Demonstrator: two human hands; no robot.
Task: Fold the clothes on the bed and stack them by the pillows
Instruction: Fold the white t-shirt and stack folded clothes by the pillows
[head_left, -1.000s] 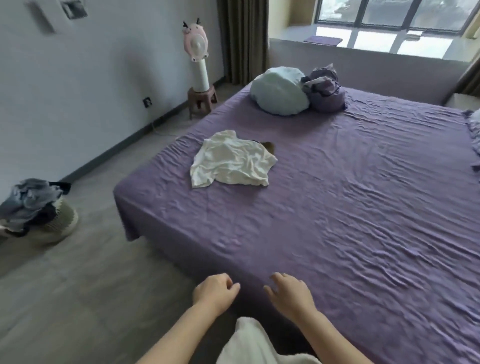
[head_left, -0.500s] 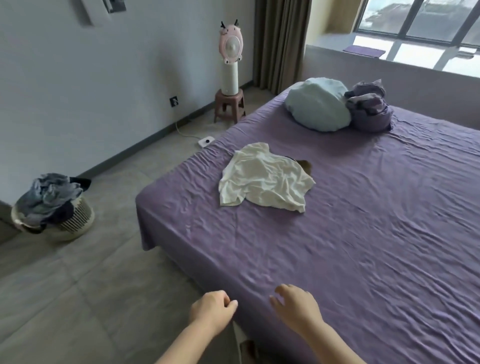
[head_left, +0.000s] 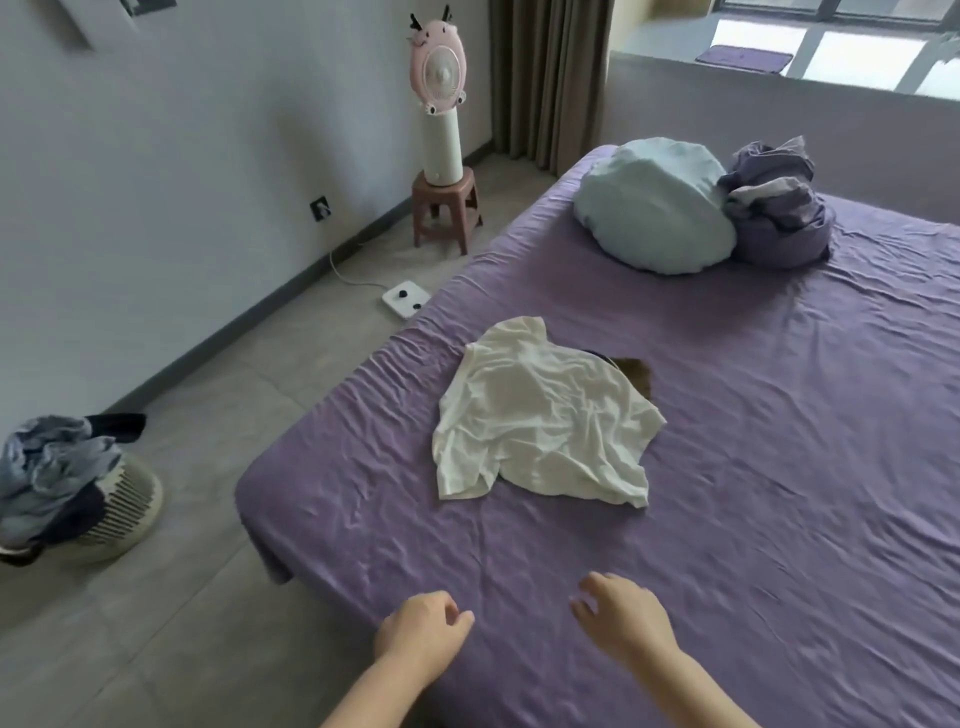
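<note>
A crumpled white T-shirt (head_left: 543, 418) lies unfolded on the purple bed (head_left: 753, 467) near its left side, with a bit of dark and brown fabric (head_left: 636, 371) peeking out behind it. A pale blue pillow (head_left: 654, 205) and a bundled purple pillow (head_left: 779, 218) sit at the far end. My left hand (head_left: 421, 631) hovers over the bed's near edge with fingers loosely curled, holding nothing. My right hand (head_left: 623, 616) is beside it, fingers relaxed and spread, empty. Both hands are well short of the shirt.
A laundry basket (head_left: 111, 512) heaped with blue and dark clothes stands on the floor at left. A pink fan (head_left: 441, 104) rests on a small stool (head_left: 447, 210) by the wall. A white power strip (head_left: 406, 300) lies on the floor near the bed.
The view has moved closer to the bed and turned left, so the shirt and pillows appear nearer. Both hands have moved forward over the bed's edge, still empty.
</note>
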